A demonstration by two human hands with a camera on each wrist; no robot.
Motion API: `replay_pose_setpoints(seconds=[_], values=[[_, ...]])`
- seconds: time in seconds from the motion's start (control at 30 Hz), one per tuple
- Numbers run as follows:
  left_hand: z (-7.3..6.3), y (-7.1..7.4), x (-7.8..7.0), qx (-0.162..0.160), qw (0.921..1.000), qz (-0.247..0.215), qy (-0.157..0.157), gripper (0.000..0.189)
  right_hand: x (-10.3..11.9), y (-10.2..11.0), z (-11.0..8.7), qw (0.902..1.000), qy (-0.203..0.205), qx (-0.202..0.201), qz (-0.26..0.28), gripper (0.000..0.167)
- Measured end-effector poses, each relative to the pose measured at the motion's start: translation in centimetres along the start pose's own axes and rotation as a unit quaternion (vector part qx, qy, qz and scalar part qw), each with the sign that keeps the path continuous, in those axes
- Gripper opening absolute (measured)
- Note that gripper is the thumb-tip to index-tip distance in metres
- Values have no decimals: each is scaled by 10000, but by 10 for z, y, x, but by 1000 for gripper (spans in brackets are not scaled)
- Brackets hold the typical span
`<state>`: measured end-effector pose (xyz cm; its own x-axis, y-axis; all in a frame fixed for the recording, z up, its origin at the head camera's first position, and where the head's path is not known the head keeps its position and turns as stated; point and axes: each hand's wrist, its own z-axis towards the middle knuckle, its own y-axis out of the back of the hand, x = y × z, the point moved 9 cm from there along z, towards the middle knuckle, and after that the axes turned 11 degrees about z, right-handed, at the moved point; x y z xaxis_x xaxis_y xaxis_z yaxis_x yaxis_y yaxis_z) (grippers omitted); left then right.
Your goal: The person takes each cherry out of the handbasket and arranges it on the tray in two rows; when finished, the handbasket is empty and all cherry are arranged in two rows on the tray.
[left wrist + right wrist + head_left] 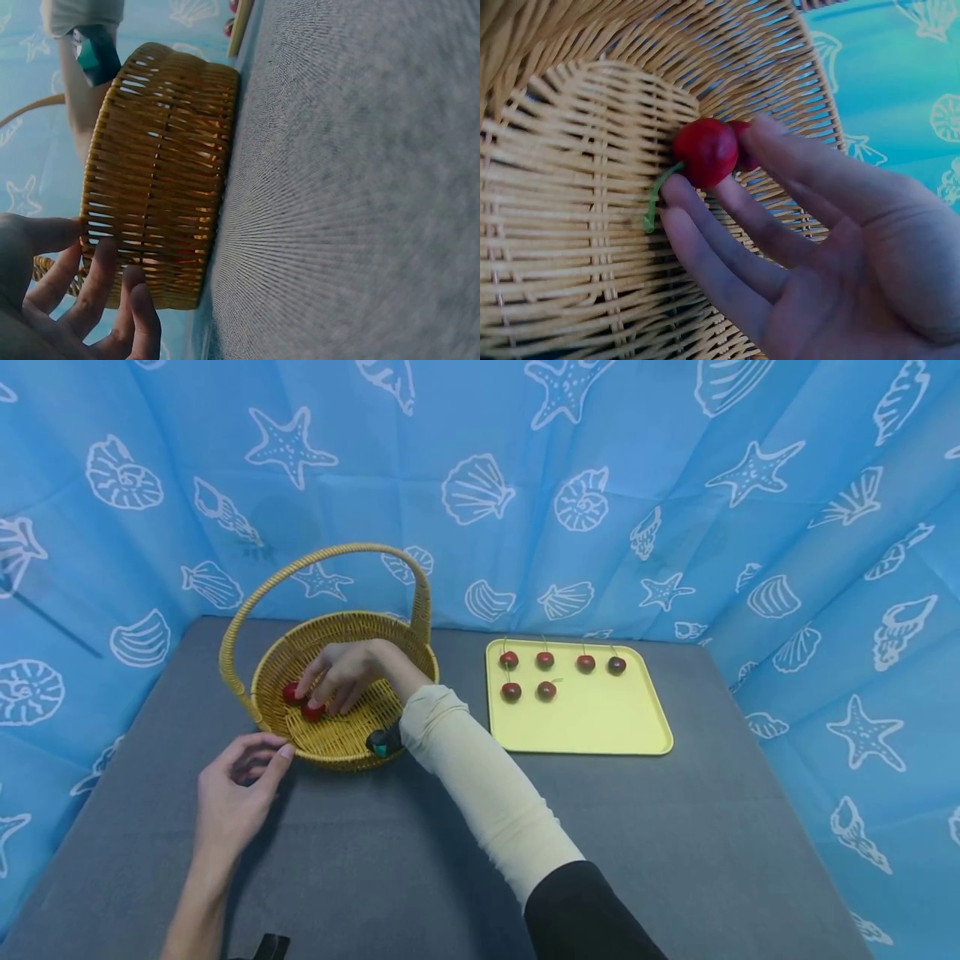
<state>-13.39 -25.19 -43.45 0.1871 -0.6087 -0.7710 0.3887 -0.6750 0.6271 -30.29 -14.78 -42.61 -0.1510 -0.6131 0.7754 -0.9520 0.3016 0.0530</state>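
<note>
A round woven basket (390, 722) with a tall arched handle stands at the back left of the table. My left hand (243, 781) holds its near-left rim, thumb on the edge and the other fingers bent beside the outer wall. Down inside the basket, my right hand (345, 672) has its bent fingers about two red cherries. The nearer cherry (705, 152), with a green stem, lies against the fingertips; the farther cherry (744, 145) shows partly beside the thumb tip. Whether the fingers pinch either one is unclear.
Right of the basket lies a yellow tray (592, 722) carrying several dark red cherries in two rows, such as one cherry (547, 691) in the front row. Grey cloth (420, 877) covers the table. Behind it hangs a blue shell-print curtain (525, 552).
</note>
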Motion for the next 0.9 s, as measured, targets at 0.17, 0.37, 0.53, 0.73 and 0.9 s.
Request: replay_pose_setpoints(seconds=[0.17,0.37,0.53,0.73,0.9], values=[[-1,0,0,6,10000,-17,-28,23,-4,-6,1,9993,208,187,248,46],[-2,0,0,17,10000,-16,-40,24,-8,-7,4,9971,443,262,554,50],[-2,-1,-1,34,10000,-18,-33,24,-12,-2,6,9971,609,224,396,46],[-1,-1,0,9,10000,-51,-26,23,-8,3,-2,9969,753,157,180,39],[-1,0,0,-27,10000,-29,24,23,-1,13,-13,9946,1035,15,28,36]])
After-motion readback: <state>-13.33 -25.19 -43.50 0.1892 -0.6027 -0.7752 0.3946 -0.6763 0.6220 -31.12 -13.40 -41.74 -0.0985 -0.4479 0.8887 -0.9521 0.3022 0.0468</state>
